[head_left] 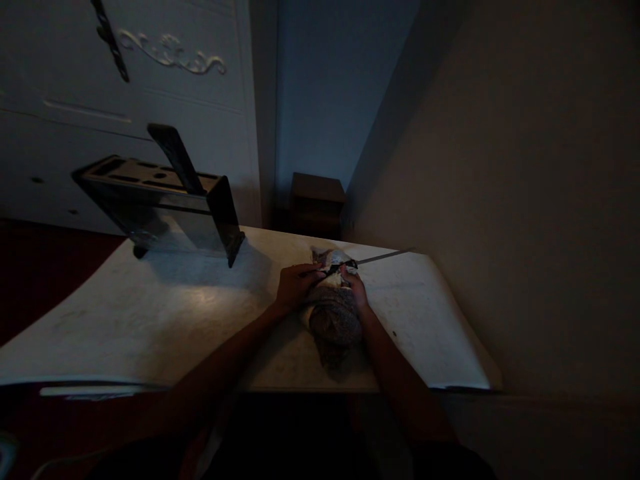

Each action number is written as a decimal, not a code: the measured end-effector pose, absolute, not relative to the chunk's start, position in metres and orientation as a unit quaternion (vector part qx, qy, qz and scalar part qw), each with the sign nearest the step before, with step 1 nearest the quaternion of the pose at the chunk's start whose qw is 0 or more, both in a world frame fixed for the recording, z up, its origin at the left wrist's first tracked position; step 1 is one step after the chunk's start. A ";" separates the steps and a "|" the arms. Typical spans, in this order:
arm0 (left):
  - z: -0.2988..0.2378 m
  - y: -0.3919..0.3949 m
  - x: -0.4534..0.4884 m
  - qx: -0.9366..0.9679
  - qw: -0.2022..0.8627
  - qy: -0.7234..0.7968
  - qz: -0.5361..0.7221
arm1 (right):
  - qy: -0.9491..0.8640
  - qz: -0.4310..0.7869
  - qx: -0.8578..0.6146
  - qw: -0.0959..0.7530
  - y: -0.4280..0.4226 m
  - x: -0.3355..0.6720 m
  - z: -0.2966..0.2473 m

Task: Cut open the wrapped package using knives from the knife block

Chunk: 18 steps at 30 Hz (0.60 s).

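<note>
A long thin-bladed knife [385,256] lies crosswise over a bunched grey-brown and white cloth [336,317], its blade pointing right. Its dark handle sits between my hands, partly covered by cloth and fingers. My left hand [299,285] is closed around the handle's left end, fingers pressed on it and the cloth. At the handle's blade end, my right hand [356,288] is closed on the cloth, its thumb by the handle. Dim light hides the exact finger contacts.
On the pale-covered table [200,313], a metal knife block [170,223] with a black-handled knife [176,157] stands at the far left. A wall [525,200] borders the right side. Behind are a white carved cabinet [200,100] and a small brown box-like piece [318,190].
</note>
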State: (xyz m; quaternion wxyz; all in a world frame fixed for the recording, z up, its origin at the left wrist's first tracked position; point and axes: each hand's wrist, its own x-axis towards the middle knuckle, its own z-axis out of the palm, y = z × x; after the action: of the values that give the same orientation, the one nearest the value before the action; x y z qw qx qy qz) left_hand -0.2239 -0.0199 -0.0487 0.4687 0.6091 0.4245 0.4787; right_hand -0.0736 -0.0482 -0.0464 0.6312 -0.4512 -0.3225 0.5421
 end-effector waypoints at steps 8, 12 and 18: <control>-0.051 -0.013 -0.225 0.549 0.548 0.425 0.466 | -0.286 0.570 -0.417 0.648 -0.052 -0.076 -0.042; -0.048 -0.013 -0.226 0.558 0.529 0.425 0.478 | -0.298 0.565 -0.421 0.644 -0.052 -0.076 -0.043; -0.047 -0.015 -0.222 0.546 0.542 0.411 0.489 | -0.288 0.562 -0.424 0.650 -0.049 -0.073 -0.047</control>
State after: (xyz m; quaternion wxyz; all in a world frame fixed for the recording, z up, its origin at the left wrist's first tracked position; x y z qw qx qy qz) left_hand -0.2219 -0.0149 -0.0472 0.5417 0.5459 0.4112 0.4893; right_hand -0.0732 -0.0487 -0.0471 0.6497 -0.4238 -0.2880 0.5616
